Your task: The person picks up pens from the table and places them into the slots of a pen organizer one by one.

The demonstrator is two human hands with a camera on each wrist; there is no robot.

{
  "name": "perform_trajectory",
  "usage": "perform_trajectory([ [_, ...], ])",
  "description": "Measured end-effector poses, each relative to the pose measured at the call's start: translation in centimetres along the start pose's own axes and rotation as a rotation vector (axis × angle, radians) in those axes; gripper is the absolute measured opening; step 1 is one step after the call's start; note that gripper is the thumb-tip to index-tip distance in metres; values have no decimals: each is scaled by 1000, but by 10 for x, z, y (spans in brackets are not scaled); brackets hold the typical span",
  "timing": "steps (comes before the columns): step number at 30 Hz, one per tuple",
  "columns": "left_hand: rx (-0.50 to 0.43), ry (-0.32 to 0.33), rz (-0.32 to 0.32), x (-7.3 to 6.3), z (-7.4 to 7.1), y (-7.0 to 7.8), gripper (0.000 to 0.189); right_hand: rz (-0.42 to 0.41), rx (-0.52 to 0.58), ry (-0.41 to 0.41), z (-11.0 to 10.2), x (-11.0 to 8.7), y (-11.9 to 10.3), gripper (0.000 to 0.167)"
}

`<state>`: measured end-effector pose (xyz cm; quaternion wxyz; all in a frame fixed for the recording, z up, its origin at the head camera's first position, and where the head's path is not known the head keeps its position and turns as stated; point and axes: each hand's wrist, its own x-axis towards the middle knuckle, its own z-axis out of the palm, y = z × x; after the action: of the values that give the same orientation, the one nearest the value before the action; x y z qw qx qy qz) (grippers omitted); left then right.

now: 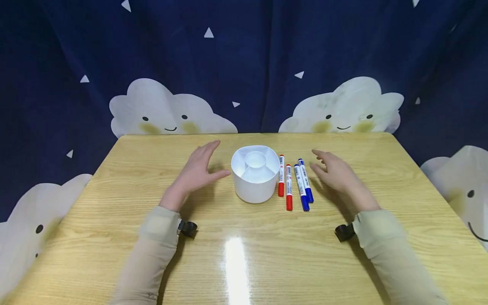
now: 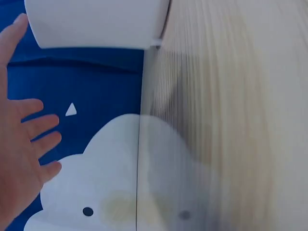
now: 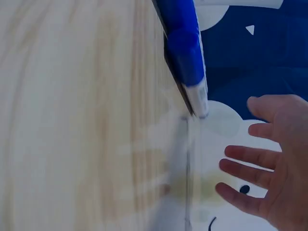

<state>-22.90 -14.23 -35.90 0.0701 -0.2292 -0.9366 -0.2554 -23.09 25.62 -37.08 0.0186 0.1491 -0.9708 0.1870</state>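
Observation:
A white round organizer [image 1: 254, 188] with several compartments around a central cup stands mid-table. To its left is my left hand [image 1: 197, 170], fingers spread and thumb pointing at its wall, holding nothing. Just right of the organizer lie two red-capped markers [image 1: 281, 176] and two blue-capped markers [image 1: 301, 186], caps toward me. My right hand [image 1: 335, 171] hovers right of the blue pair, its fingers extended and apart from them. In the right wrist view, the blue caps [image 3: 185, 57] rise beside the open right hand [image 3: 274, 159]. The left wrist view has the organizer's wall [image 2: 96, 24] above the left fingers.
The wood-grain table [image 1: 305, 262] reaches back to a dark blue curtain [image 1: 244, 55] printed with smiling clouds and white triangles. Black wrist cameras [image 1: 345, 232] sit at both cuffs. A bright reflection shows on the tabletop in front of the organizer.

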Motion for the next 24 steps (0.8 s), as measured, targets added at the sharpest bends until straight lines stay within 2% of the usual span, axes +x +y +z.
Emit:
perform_trajectory([
  [4, -127, -20, 20, 4, 4, 8, 94, 12, 24, -36, 8, 11, -2, 57],
  [9, -222, -65, 21, 6, 12, 16, 96, 51, 10, -82, 15, 20, -7, 55],
  [13, -289, -79, 56, 8, 16, 21, 97, 60, -25, -99, 19, 26, -9, 52],
  [17, -319, -86, 73, 9, 19, 26, 97, 83, -24, -123, 20, 28, -13, 48],
  [24, -306, -103, 45, 10, 21, 30, 96, 107, 11, -142, 21, 31, -17, 47],
])
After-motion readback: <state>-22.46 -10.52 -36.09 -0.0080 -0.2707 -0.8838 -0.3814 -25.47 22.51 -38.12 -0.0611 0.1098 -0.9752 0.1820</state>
